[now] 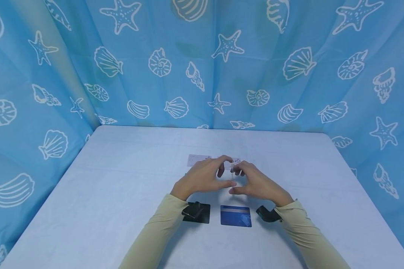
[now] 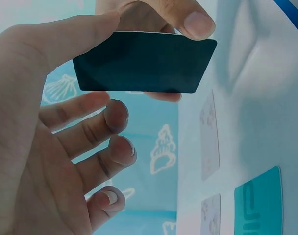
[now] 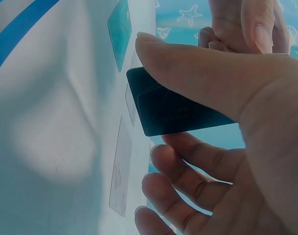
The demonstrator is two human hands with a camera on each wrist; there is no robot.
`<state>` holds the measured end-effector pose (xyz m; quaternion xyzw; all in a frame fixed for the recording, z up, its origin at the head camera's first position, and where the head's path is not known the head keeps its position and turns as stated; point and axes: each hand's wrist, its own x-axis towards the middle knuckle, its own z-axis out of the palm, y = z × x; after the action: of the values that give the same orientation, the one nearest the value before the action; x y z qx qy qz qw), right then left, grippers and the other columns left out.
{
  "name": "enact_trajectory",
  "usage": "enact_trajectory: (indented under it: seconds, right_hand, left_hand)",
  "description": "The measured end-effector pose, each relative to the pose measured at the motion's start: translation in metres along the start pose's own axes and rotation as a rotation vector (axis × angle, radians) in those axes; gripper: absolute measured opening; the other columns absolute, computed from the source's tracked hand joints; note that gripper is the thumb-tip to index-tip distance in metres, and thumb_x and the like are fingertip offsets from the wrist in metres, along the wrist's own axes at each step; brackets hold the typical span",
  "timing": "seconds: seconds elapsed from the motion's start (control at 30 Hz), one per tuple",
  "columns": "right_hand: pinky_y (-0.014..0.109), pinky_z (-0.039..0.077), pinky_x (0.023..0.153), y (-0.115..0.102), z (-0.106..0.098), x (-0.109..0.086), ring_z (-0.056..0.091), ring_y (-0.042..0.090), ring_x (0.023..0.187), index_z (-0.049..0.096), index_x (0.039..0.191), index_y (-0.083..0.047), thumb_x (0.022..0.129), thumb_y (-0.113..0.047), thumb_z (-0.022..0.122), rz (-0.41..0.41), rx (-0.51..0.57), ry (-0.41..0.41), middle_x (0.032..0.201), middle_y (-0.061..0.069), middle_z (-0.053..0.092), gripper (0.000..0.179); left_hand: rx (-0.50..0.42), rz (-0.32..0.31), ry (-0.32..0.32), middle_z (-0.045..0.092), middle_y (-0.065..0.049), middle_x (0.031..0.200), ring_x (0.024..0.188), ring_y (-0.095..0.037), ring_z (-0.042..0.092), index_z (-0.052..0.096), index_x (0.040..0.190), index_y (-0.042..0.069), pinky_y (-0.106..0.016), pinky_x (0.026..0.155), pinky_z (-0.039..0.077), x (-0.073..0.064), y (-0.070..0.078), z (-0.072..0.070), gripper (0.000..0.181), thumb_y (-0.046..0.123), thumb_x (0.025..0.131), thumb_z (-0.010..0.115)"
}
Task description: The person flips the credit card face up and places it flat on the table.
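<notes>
A dark card (image 2: 144, 63) is held up above the table between both hands. My left hand (image 1: 202, 176) pinches it by opposite edges with thumb and index finger, the other fingers loosely bent below. From the other side my right hand (image 1: 258, 184) grips the same card, its thumb (image 2: 198, 24) along one edge and fingers at the opposite edge. In the head view the card shows only as a thin edge. Faint lines and small print mark its face (image 3: 173, 115) in the right wrist view.
On the white table (image 1: 114, 179), a black card (image 1: 203, 216) and a blue card (image 1: 235, 216) lie near the wrists. Pale cards (image 1: 196, 158) lie beyond the hands. A teal card (image 2: 259, 205) is mostly hidden behind my left hand in the head view. A blue shell-patterned curtain (image 1: 188, 74) hangs behind.
</notes>
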<state>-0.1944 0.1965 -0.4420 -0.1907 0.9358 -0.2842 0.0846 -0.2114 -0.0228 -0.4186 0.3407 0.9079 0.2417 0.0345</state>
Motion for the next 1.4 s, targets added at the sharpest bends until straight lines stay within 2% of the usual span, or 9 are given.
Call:
enact_trajectory:
  seconds: [0.37,0.6,0.77,1.0,1.4]
  right_hand:
    - [0.049,0.056,0.095,0.003,-0.003,0.002,0.056,0.032,0.117,0.058,0.135,-0.004,0.081,-0.035,0.089,-0.003,0.011,-0.017,0.129,0.014,0.062,0.070]
    - [0.051,0.053,0.098,0.005,-0.003,0.001,0.056,0.031,0.116,0.059,0.134,-0.003,0.080,-0.032,0.089,-0.008,0.000,-0.014,0.127,0.014,0.063,0.069]
    - [0.051,0.054,0.098,0.004,-0.004,0.001,0.055,0.030,0.116,0.059,0.134,-0.003,0.080,-0.032,0.090,0.006,-0.015,-0.017,0.127,0.014,0.063,0.069]
    - [0.048,0.055,0.096,0.004,-0.004,0.001,0.054,0.030,0.115,0.060,0.135,-0.003,0.079,-0.033,0.091,0.017,-0.028,-0.020,0.125,0.013,0.063,0.071]
    - [0.048,0.054,0.096,0.004,-0.008,0.002,0.053,0.030,0.114,0.061,0.133,-0.005,0.078,-0.034,0.091,0.046,-0.062,-0.024,0.121,0.013,0.061,0.068]
  left_hand:
    - [-0.017,0.005,0.001,0.066,0.004,0.094,0.072,-0.011,0.057,0.047,0.150,0.024,-0.023,0.063,0.047,0.000,-0.004,-0.001,0.069,0.053,0.092,0.073]
    - [-0.007,0.004,0.001,0.063,0.007,0.089,0.071,-0.011,0.055,0.048,0.149,0.024,-0.022,0.061,0.044,0.000,-0.005,-0.002,0.068,0.052,0.092,0.073]
    - [0.016,-0.031,-0.009,0.063,0.006,0.089,0.073,-0.011,0.056,0.051,0.147,0.025,-0.023,0.061,0.045,-0.002,-0.005,-0.005,0.068,0.054,0.090,0.074]
    - [0.033,-0.083,-0.041,0.070,-0.003,0.097,0.078,-0.014,0.057,0.056,0.143,0.021,-0.025,0.065,0.047,-0.002,-0.007,-0.009,0.067,0.053,0.088,0.077]
    - [0.119,-0.119,-0.060,0.068,0.000,0.092,0.077,-0.013,0.058,0.061,0.137,0.021,-0.025,0.065,0.046,-0.002,-0.010,-0.011,0.064,0.055,0.086,0.079]
